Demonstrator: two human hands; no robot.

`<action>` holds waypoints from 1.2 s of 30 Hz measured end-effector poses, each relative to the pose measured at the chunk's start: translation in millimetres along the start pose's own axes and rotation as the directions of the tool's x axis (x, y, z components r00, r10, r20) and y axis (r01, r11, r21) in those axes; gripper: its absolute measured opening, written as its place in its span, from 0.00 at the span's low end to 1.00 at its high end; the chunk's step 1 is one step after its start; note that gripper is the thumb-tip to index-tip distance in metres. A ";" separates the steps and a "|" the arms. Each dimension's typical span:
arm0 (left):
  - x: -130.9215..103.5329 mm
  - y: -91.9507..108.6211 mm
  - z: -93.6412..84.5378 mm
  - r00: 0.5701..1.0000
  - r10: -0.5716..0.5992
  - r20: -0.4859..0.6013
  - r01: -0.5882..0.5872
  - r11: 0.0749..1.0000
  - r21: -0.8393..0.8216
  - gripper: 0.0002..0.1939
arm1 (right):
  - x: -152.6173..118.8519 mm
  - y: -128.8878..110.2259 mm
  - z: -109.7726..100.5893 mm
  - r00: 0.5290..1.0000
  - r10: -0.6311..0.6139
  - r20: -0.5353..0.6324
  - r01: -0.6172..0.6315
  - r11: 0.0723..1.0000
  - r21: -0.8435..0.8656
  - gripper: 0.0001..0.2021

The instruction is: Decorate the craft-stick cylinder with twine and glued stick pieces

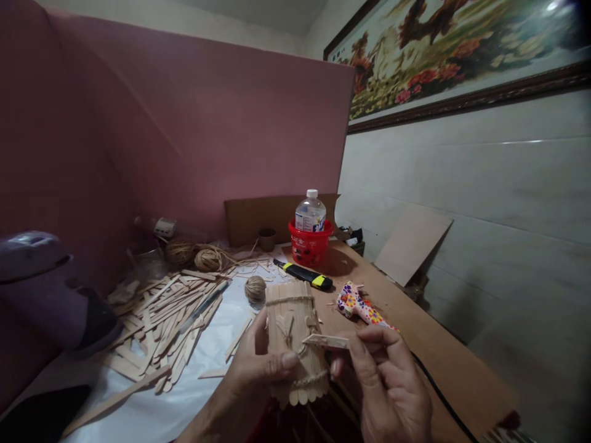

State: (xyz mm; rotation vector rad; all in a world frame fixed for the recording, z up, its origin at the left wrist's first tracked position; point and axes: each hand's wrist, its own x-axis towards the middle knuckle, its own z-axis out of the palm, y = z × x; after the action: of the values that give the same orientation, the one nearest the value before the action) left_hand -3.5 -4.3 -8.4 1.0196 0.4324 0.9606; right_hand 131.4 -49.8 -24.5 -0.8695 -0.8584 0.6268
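Note:
A piece made of upright wooden craft sticks, banded with twine near its top and bottom, is held up at the centre. My left hand grips its left side, the thumb lying across the front. Small stick pieces are fixed on its face. On the right, my right hand pinches a short stick with a pointed end, whose tip is at the front of the craft-stick piece; whether it touches is unclear.
Loose sticks are heaped at left. Behind the hands are a twine ball, a black-yellow cutter, a flowered glue gun with a cord, and a red bucket holding a plastic bottle.

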 end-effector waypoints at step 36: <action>-1.5 1.3 0.9 0.999 -0.025 -0.043 0.025 1.000 -0.001 0.26 | -4.4 -12.9 5.5 0.953 -0.294 -0.067 0.285 0.951 -0.116 0.04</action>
State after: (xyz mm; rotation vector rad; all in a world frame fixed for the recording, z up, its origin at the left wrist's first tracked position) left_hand -4.4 -5.7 -7.0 0.9924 0.4797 0.9620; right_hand 126.1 -57.6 -13.2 -0.8379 -0.9280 0.2881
